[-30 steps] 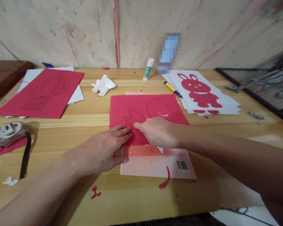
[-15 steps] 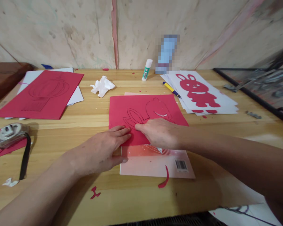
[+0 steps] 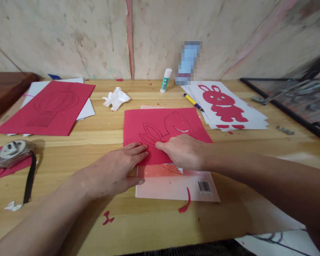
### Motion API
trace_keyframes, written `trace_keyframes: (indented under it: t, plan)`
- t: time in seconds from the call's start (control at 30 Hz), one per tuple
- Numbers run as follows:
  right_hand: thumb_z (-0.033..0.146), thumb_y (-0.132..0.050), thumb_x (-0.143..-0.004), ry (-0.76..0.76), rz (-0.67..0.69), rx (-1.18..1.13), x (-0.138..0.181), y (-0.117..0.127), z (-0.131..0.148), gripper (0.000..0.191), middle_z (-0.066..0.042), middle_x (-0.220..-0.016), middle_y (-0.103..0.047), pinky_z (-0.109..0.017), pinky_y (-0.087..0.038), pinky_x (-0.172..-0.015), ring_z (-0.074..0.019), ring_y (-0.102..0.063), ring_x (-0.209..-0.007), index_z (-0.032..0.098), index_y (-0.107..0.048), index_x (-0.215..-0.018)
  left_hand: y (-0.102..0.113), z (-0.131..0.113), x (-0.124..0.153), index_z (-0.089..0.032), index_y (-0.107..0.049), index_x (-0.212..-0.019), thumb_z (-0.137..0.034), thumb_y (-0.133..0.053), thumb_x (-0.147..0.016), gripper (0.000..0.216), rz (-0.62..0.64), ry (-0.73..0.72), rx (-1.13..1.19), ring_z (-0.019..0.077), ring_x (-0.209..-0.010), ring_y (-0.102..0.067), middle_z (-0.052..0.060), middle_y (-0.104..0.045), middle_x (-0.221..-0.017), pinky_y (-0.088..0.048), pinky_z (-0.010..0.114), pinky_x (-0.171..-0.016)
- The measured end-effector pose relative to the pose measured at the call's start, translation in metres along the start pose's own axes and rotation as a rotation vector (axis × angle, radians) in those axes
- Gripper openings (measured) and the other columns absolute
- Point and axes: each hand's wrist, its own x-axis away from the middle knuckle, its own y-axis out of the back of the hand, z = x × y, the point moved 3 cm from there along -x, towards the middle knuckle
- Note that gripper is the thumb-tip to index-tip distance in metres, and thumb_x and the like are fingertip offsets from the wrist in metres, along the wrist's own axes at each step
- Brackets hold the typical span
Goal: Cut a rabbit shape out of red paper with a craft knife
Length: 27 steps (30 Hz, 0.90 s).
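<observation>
A red paper sheet with a rabbit outline cut into it lies on a pink booklet on the wooden table. My left hand lies flat on the sheet's near left corner, fingers stretched out, holding it down. My right hand rests on the sheet just right of it, knuckles up, fingers drawn together and pointing left at the rabbit's ears. Whatever is in those fingers is hidden under the hand.
At far left lies a red sheet with a lantern drawing, and near it a grey tool with a black strap. A crumpled tissue, glue stick, pen and white sheets bearing a red rabbit sit behind. Red scraps lie near the front.
My right hand's fingertips have slid a little to the right along the rabbit outline. My left hand has stayed in place.
</observation>
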Motion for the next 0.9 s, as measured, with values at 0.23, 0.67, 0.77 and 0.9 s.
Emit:
trace_keyframes:
  t: [0.23, 0.67, 0.77, 0.9]
  plan:
    - [0.017, -0.048, -0.080, -0.017, 0.021, -0.012, 0.002, 0.002, -0.002, 0.034, -0.008, -0.078, -0.066, -0.028, -0.029, -0.052, -0.0208, -0.060, -0.067, 0.020, -0.056, -0.113, -0.001, 0.001, 0.001, -0.014, -0.042, -0.139, -0.041, -0.057, -0.087, 0.060, -0.023, -0.018, 0.005, 0.0259, -0.137, -0.033, 0.012, -0.042, -0.145, -0.034, 0.041, -0.111]
    - [0.025, -0.030, -0.093, -0.083, -0.092, -0.075, -0.006, 0.017, 0.012, 0.031, -0.012, -0.083, -0.068, -0.029, -0.026, -0.054, -0.0214, -0.063, -0.074, 0.014, -0.058, -0.102, 0.003, -0.001, 0.001, -0.010, -0.041, -0.139, -0.042, -0.059, -0.085, 0.065, 0.002, 0.009, 0.043, 0.0255, -0.138, -0.032, 0.016, -0.037, -0.147, -0.032, 0.040, -0.112]
    - [0.025, -0.032, -0.092, -0.076, -0.102, -0.079, -0.013, 0.019, 0.016, 0.030, -0.012, -0.085, -0.068, -0.029, -0.028, -0.053, -0.0218, -0.063, -0.076, 0.014, -0.058, -0.102, 0.004, -0.001, 0.001, -0.009, -0.040, -0.139, -0.042, -0.060, -0.084, 0.066, 0.004, 0.016, 0.055, 0.0263, -0.139, -0.030, 0.016, -0.034, -0.148, -0.031, 0.040, -0.112]
    - [0.023, -0.034, -0.091, -0.071, -0.090, -0.089, -0.020, 0.017, 0.017, 0.028, -0.012, -0.089, -0.069, -0.029, -0.030, -0.054, -0.0216, -0.064, -0.076, 0.015, -0.057, -0.103, 0.006, -0.003, 0.001, -0.007, -0.042, -0.138, -0.039, -0.060, -0.084, 0.065, 0.030, 0.035, 0.053, 0.0270, -0.139, -0.028, 0.018, -0.033, -0.148, -0.030, 0.041, -0.113]
